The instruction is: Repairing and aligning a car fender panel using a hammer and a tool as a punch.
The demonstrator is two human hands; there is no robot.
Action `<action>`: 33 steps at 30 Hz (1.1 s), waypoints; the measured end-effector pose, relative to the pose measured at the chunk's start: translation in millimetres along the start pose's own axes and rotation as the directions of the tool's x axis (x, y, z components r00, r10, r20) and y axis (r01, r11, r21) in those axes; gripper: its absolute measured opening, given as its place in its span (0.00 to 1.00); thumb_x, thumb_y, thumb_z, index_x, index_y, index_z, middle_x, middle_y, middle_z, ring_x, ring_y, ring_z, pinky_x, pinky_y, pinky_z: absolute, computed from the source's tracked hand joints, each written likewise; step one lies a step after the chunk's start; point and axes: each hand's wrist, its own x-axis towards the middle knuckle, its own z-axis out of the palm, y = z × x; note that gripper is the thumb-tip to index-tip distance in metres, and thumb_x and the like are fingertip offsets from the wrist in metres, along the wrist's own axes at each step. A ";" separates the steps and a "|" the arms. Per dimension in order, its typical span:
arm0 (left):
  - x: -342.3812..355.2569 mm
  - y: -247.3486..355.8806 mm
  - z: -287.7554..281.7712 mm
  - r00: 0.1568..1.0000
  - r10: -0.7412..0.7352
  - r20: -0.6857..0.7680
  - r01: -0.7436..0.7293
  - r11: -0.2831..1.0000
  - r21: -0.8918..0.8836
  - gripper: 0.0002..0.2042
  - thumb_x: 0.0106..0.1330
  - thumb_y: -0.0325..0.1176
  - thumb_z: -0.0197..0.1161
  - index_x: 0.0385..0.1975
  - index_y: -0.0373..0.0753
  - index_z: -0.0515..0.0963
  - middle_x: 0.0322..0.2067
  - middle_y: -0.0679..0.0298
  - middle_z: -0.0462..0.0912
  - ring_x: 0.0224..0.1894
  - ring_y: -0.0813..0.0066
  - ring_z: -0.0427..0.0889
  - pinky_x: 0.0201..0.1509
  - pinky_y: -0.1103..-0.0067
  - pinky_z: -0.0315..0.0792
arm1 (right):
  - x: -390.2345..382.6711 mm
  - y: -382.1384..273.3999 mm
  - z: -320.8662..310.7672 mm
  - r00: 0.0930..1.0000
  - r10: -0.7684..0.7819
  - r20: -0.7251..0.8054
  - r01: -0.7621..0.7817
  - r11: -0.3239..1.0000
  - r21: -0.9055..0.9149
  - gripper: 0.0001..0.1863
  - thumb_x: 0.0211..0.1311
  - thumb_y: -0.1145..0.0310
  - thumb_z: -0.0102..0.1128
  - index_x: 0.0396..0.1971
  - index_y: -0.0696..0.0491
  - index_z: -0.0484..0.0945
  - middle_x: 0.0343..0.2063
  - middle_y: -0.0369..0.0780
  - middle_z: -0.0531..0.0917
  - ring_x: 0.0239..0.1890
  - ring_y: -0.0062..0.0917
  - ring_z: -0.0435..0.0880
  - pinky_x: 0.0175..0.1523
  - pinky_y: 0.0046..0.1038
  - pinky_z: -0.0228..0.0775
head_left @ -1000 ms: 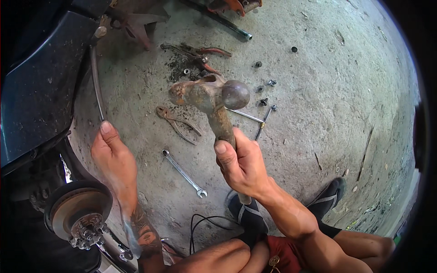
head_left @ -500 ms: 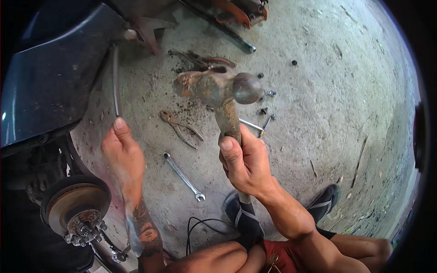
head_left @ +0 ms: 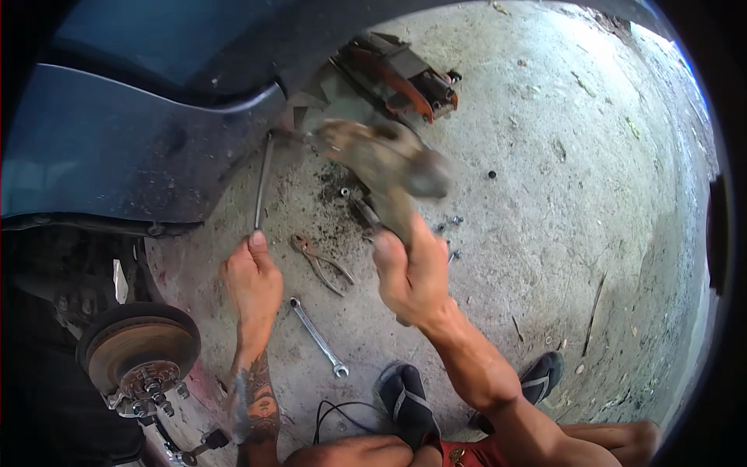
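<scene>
while the right hand [head_left: 416, 280] grips a blurred rusty part [head_left: 385, 167], the left hand [head_left: 250, 284] rests fingers-together on stained concrete floor [head_left: 545, 233] beside pliers [head_left: 319, 261].

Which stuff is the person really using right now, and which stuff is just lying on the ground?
In use:
right hand gripping the rusty hammer
left hand on the thin metal rod

Lying about:
pliers
spanner
orange jack
loose bolts

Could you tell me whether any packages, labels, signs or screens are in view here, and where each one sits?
None are in view: only bare tools, car parts and concrete floor around the right hand gripping a rusty metal part, and the left hand on the floor.
</scene>
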 end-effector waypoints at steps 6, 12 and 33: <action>2.8 7.2 2.8 0.998 -0.017 0.064 0.018 1.000 -0.019 0.20 0.69 0.41 0.44 0.24 0.30 0.73 0.19 0.44 0.74 0.26 0.39 0.71 0.31 0.58 0.64 | -29.0 13.6 -9.4 0.997 0.068 -0.022 -0.042 0.805 0.592 0.11 0.64 0.68 0.42 0.21 0.54 0.66 0.10 0.34 0.67 0.12 0.15 0.66 0.15 0.23 0.58; 6.5 -0.5 5.7 0.998 0.059 -0.015 -0.058 0.997 0.054 0.19 0.69 0.40 0.44 0.24 0.30 0.73 0.20 0.43 0.74 0.27 0.39 0.72 0.30 0.57 0.63 | -6.4 44.4 22.0 0.983 0.121 -0.137 -0.119 0.993 0.021 0.07 0.61 0.69 0.50 0.30 0.57 0.69 0.13 0.41 0.70 0.14 0.27 0.71 0.21 0.28 0.63; -0.3 -3.9 9.4 1.000 0.011 -0.014 -0.009 0.985 0.174 0.24 0.71 0.46 0.42 0.22 0.28 0.69 0.15 0.50 0.65 0.20 0.59 0.61 0.27 0.67 0.60 | -54.8 58.9 -16.0 0.922 0.384 0.042 -0.386 0.907 0.170 0.14 0.63 0.63 0.55 0.27 0.58 0.66 0.09 0.39 0.67 0.10 0.24 0.65 0.18 0.26 0.58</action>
